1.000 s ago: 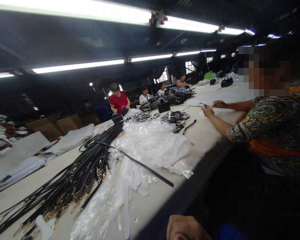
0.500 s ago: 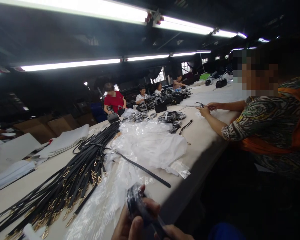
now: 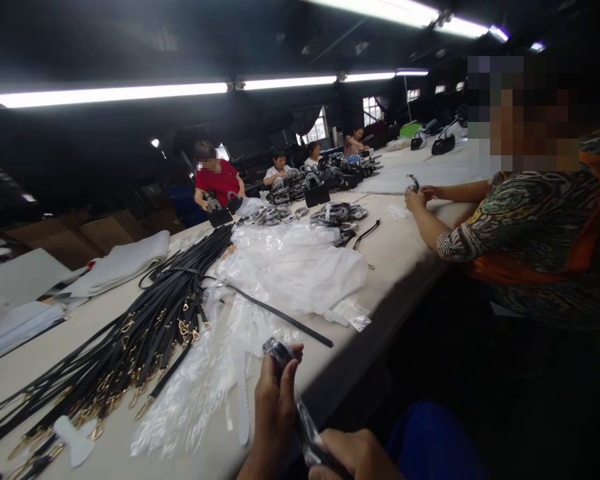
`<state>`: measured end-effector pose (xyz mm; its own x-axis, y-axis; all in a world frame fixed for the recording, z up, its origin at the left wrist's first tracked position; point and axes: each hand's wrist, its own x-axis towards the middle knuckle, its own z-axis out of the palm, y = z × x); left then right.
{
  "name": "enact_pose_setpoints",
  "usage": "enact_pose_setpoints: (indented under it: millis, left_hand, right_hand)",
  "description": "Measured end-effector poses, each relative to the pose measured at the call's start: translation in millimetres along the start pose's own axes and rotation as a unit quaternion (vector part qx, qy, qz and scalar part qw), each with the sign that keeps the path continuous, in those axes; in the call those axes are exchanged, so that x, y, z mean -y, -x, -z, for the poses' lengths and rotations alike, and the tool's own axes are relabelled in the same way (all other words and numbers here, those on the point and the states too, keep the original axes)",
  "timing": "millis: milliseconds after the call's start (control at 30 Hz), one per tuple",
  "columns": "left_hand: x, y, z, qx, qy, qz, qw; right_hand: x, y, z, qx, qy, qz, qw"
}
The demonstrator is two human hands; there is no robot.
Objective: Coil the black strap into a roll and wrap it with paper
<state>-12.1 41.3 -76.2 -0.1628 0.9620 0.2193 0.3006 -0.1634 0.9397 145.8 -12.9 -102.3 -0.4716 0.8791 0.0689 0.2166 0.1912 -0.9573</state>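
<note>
At the table edge my left hand (image 3: 276,397) is closed round the coiled upper end of a black strap (image 3: 307,430) in clear plastic wrap. Lower down and to the right, my right hand (image 3: 355,453) grips the strap's other end, part of it cut off by the frame. The strap runs slantwise between both hands. Left of my hands lie many clear plastic bags (image 3: 185,407) and a thin white toothed strip (image 3: 243,393). Beyond them is a large pile of black straps (image 3: 145,333) with gold clasps.
A single strap (image 3: 280,317) crosses the white plastic wrapping (image 3: 300,267). Bundled straps (image 3: 337,215) and black bags (image 3: 317,195) stand farther back. A co-worker in a patterned sleeve (image 3: 470,233) sits on the right, handling a small item; several people work beyond the table.
The view has shifted, so the table appears higher. My left hand has turned more upright round the coil, and more of the wrapped strap shows between my hands.
</note>
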Motion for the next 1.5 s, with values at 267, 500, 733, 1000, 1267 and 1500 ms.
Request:
enact_pose_setpoints:
  millis: [267,500,733,1000,1267,1500]
  left_hand:
    - [-9,-3,20.4,0.024,0.143,0.063,0.987]
    - [-7,11,16.9,0.096,-0.026,-0.021,0.995]
    - [-25,41,20.9,0.280,-0.095,-0.014,0.955]
    - [-37,63,27.4,0.431,-0.089,-0.002,0.898]
    - [-56,58,22.4,0.451,-0.097,0.002,0.887]
    - [-63,65,22.4,0.361,-0.076,0.020,0.929]
  right_hand:
    - [36,17,26,-0.002,-0.040,-0.021,0.999]
    - [42,12,31,0.002,-0.083,-0.009,0.996]
    - [48,-6,65,-0.081,0.030,0.085,0.993]
    - [36,-41,125,0.348,-0.049,-0.014,0.936]
    - [39,-50,127,0.371,-0.016,0.031,0.928]
    - [20,-46,115,0.258,-0.064,0.067,0.962]
